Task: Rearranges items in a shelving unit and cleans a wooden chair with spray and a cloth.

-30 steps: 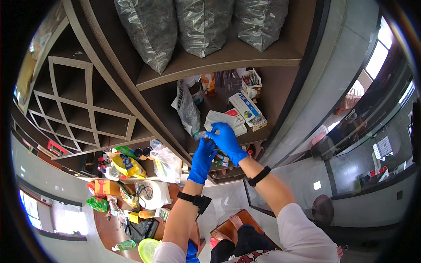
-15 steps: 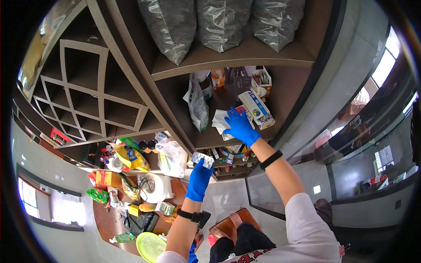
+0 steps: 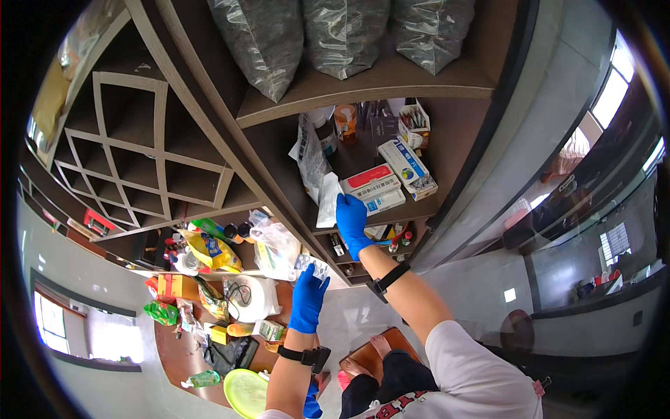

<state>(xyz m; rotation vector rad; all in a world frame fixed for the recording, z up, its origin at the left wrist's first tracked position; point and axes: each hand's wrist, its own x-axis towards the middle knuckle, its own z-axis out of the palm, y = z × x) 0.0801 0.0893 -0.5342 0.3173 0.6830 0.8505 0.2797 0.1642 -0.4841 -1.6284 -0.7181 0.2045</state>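
Note:
My right hand (image 3: 352, 222), in a blue glove, has its fingers closed on a white paper packet (image 3: 328, 200) at the front left of the cabinet shelf. Just right of it lie a red and white carton (image 3: 368, 180) and a white and blue carton (image 3: 385, 202), with a larger blue and white box (image 3: 410, 167) beside them. My left hand (image 3: 307, 302), also gloved in blue, is lower and to the left, outside the shelf. Its fingers pinch a silvery blister pack (image 3: 318, 267).
A crumpled clear plastic bag (image 3: 310, 159) stands left on the shelf, near an amber bottle (image 3: 345, 120) and an open box of small packets (image 3: 414, 124). Grey filled bags (image 3: 345, 35) line the shelf above. Left, a cluttered table (image 3: 171, 349) holds a white appliance (image 3: 259, 299).
My right hand has drawn the white packet left and toward me, uncovering the red and white carton. My left hand has shifted slightly left and down with the blister pack.

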